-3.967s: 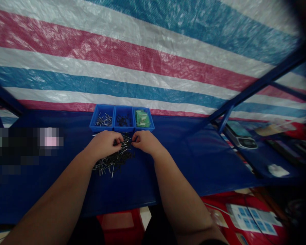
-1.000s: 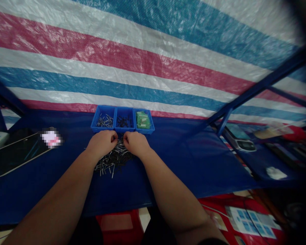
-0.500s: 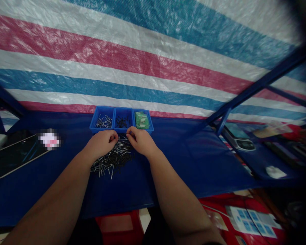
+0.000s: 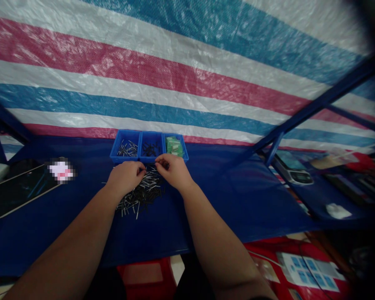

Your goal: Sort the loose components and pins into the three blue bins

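Taking the heap of pins as the centre of our dial, we had a glossy, creased woven-plastic sheet (image 4: pixel 175 75) across the whole of twelve o'clock, striped blue, white and red. At nine o'clock a dark, flat, smooth slab (image 4: pixel 17 191) with a thin pale edge lay slanted on our smooth blue desk (image 4: pixel 231 196). At ten, our left hand (image 4: pixel 125 177) was bent over the heap's edge, its fingers curled and thumb drawn in against the index; whether they held a pin we could not make out. At eleven stood a rectangular blue plastic bin (image 4: pixel 125 159) of shiny metal pins. The heap of pins (image 4: pixel 140 198) itself, slim bright rods tangled with matte black pieces, lay loose on the desk just in front of the bins. At twelve, touching its neighbours, the middle bin (image 4: pixel 147 160) held small dark pieces; at one, the right bin (image 4: pixel 185 155) held a green packet (image 4: pixel 172 143). At two, our right hand (image 4: pixel 174 170) had thumb and index nearly together at the heap's far edge, anything between them too small to tell. Well apart, towards three, sat a boxy scale (image 4: pixel 300 177) and a crumpled white wad (image 4: pixel 338 211).
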